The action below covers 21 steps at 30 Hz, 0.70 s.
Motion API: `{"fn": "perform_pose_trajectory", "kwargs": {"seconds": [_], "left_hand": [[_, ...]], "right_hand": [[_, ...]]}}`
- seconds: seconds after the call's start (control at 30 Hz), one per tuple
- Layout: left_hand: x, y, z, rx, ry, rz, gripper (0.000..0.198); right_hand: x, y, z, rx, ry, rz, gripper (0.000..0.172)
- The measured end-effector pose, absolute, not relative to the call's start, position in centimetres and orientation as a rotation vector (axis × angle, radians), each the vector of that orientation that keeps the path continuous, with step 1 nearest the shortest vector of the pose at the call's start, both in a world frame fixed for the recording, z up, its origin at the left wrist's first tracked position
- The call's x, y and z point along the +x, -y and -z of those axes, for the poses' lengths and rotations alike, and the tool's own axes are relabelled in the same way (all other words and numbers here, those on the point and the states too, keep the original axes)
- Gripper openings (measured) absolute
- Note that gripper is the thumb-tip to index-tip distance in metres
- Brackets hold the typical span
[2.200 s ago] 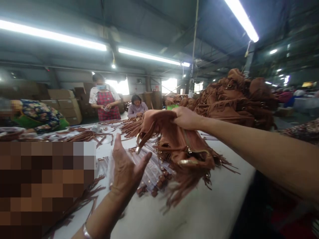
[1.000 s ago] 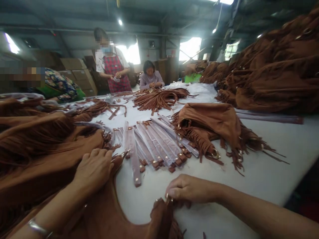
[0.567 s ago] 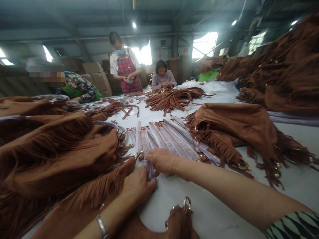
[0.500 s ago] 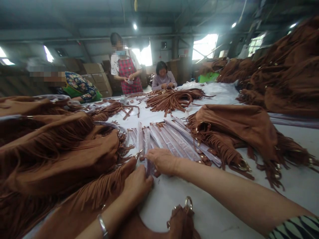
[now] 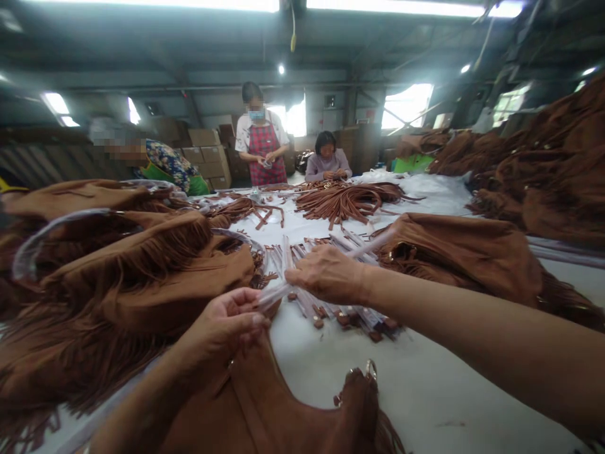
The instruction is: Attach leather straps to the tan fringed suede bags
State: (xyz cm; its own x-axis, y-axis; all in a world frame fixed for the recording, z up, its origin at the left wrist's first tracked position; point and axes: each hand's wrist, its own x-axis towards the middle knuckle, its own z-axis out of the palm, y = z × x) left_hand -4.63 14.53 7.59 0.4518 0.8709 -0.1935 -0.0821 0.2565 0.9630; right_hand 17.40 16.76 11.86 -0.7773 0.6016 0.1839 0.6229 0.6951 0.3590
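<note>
A plastic-wrapped strap (image 5: 274,294) runs between my two hands above the white table. My left hand (image 5: 231,321) has its fingers closed on the strap's near end. My right hand (image 5: 328,274) grips it farther along, and a length of it sticks out past the knuckles to the right. Below my hands lies a brown suede bag (image 5: 227,403) with metal rings at its right end. Several more wrapped straps (image 5: 307,306) with brown ends are spread on the table under and behind my right hand.
Fringed brown bags (image 5: 179,296) pile up on the left. Another bag (image 5: 467,252) lies right of the straps, with a tall heap (image 5: 558,176) behind. Brown strips (image 5: 340,202) lie farther back. Three people are across the table, one standing in a checked apron (image 5: 268,145).
Both hands have lifted off the row of straps with one wrapped strap now held between them. My left hand has turned palm up. The camera view has tilted upward and shifted left.
</note>
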Motion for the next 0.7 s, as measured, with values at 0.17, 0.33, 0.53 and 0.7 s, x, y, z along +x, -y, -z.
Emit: {"fn": "perform_pose_trajectory", "kwargs": {"seconds": [0.17, 0.33, 0.53, 0.7], "left_hand": [[-5.0, -10.9, -8.8, 0.890, -0.757, -0.645, 0.039], [-3.2, -7.7, -9.6, 0.869, -0.786, -0.682, 0.027], [-0.5, -5.3, -9.7, 1.017, -0.828, -0.705, 0.038], [3.2, -2.9, -9.5, 0.979, -0.776, -1.015, 0.033]], "right_hand": [[18.0, -12.0, -13.0, -1.015, 2.772, 0.855, 0.018], [18.3, -8.1, -12.6, -0.996, 2.690, 1.010, 0.019], [18.7, -3.2, -11.5, -1.173, 2.699, 0.766, 0.022], [19.3, 0.6, -11.1, -1.544, 2.454, 0.157, 0.017]]}}
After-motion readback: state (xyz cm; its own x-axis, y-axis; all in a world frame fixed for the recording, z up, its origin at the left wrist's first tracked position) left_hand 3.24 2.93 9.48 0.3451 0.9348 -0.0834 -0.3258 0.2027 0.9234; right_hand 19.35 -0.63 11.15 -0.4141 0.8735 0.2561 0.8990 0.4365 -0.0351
